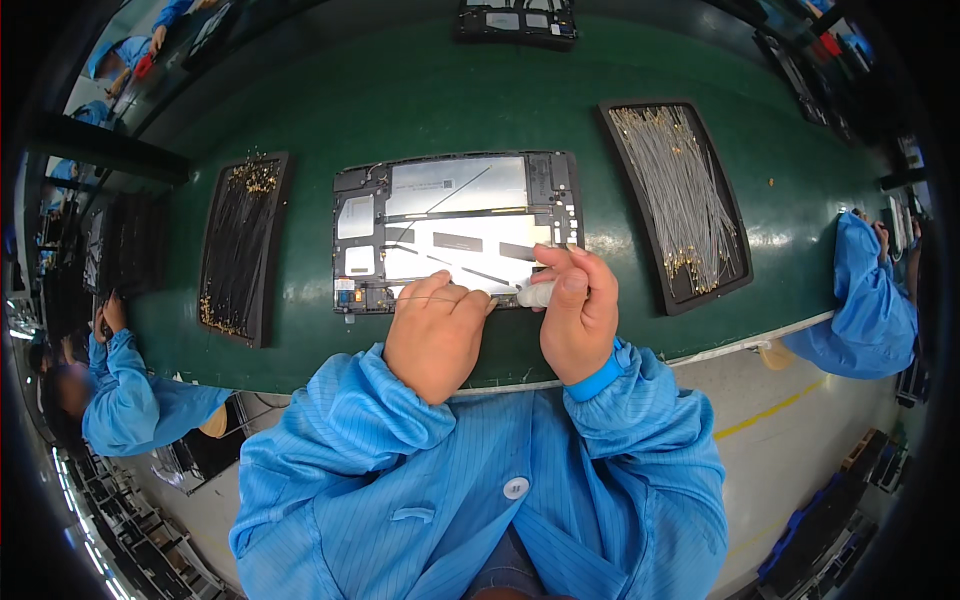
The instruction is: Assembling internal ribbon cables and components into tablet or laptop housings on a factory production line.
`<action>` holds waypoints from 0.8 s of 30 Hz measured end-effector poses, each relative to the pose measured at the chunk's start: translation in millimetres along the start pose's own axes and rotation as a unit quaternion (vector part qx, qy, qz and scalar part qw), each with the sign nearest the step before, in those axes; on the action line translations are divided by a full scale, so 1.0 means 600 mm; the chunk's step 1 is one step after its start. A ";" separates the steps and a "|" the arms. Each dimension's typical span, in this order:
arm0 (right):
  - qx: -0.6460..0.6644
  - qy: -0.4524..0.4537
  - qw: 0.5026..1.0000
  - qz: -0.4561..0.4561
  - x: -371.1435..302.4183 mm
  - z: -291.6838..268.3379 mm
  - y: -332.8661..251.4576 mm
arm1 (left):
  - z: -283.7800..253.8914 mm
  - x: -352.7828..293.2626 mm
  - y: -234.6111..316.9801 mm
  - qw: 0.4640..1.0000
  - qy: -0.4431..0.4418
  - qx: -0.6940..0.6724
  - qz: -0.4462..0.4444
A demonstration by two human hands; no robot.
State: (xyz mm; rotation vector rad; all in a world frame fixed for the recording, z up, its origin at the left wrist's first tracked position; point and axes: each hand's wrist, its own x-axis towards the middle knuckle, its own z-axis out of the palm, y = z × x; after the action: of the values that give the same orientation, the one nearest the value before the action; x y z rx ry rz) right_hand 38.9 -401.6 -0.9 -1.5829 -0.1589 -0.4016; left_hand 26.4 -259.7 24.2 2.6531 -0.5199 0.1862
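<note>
An opened tablet [460, 190], with silver panels and a black frame, lies in front of me on the green bench. My left hand [437, 335] rests at its near edge, fingers curled and closed on a thin grey cable [385, 297] that runs along that edge. Close by on the right, my right hand [583, 310] is bent over the tablet's near right corner. Its thumb and fingers are drawn together, and a whitish cover [537, 294] shows at one fingertip. Whatever those fingers hold, if anything, is hidden. A blue band [597, 375] circles the right wrist.
A black tray [268, 300] of dark cables with gold ends stands at left. Another black tray [735, 225] at right holds grey cables. A second tablet [517, 22] lies at the far edge. Co-workers in blue sleeves [150, 385] sit on both sides.
</note>
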 end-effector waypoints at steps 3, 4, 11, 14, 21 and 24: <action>0.004 -0.003 1.000 -0.011 -0.003 0.001 0.003 | 0.000 -0.003 -0.001 1.000 -0.003 0.002 -0.003; 0.006 -0.004 1.000 -0.014 -0.004 0.001 0.004 | 0.000 -0.002 -0.001 1.000 -0.002 0.000 -0.001; -0.019 -0.024 0.999 -0.023 0.002 -0.004 -0.009 | -0.002 -0.002 0.003 1.000 -0.012 0.003 -0.003; -0.188 -0.145 0.968 -0.078 0.030 -0.002 -0.044 | -0.005 -0.002 0.001 1.000 -0.022 0.006 0.006; -0.236 -0.264 0.928 -0.116 0.049 0.009 -0.044 | -0.013 0.003 -0.013 0.999 -0.034 0.012 0.037; -0.115 -0.145 0.980 0.077 0.061 -0.004 -0.039 | -0.053 0.054 -0.058 0.997 -0.036 0.025 0.059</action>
State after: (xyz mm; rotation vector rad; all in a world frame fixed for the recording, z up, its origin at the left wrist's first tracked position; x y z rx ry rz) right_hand 64.5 -407.5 33.8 -1.8646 -0.2162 -0.0664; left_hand 68.1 -227.3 46.0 2.6878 -0.7067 0.1404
